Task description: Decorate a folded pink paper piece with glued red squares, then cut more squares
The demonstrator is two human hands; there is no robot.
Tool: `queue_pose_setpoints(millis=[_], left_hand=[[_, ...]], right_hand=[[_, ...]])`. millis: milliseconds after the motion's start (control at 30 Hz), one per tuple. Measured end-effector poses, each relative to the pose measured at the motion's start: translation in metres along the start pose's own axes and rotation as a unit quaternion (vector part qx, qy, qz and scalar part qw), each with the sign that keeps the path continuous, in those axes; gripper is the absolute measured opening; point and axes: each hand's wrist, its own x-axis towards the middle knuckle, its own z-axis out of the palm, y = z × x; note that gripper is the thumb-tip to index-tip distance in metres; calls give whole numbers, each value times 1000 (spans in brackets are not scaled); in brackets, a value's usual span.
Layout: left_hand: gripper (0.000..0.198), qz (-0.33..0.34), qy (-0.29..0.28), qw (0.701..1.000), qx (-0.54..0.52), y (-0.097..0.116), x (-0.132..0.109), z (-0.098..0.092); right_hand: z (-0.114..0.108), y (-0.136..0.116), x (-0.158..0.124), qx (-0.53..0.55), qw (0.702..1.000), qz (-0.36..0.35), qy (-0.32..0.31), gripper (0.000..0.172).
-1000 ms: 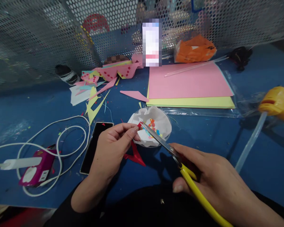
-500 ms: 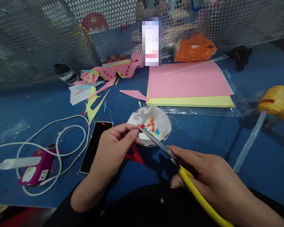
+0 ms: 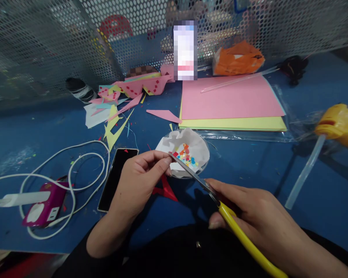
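Note:
My left hand pinches a strip of red paper that hangs down below my fingers, just left of a small bowl lined with white paper. Small coloured paper squares lie inside the bowl. My right hand grips yellow-handled scissors; the blades are closed and their tip touches my left fingertips over the bowl's near rim.
A black phone lies left of my hand, beside a white cable and a magenta power bank. Pink and yellow paper sheets lie behind the bowl. Paper scraps sit back left, a yellow glue gun at right, perforated metal screens behind.
The scissor blades have closed on the red strip's tip at my left fingers. The red end seen above the blades is gone, and more squares show in the bowl.

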Motion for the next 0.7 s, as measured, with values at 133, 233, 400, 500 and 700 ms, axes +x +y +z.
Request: queue_pose_setpoints(millis=[133, 233, 400, 500, 700], left_hand=[[11, 1, -4, 1000, -6, 1, -1, -1], [11, 4, -9, 1000, -11, 0, 0, -1], [6, -11, 2, 999, -45, 0, 2, 1], [6, -11, 13, 999, -40, 2, 3, 1], [7, -7, 25, 1000, -16, 4, 1, 1]], right_hand=[[0, 1, 0, 3, 1000, 3, -6, 10], [0, 0, 0, 4, 1000, 3, -6, 12], [0, -1, 1, 11, 1000, 3, 8, 11], [-1, 0, 0, 7, 1000, 10, 11, 15], [0, 0, 0, 4, 1000, 9, 16, 19]])
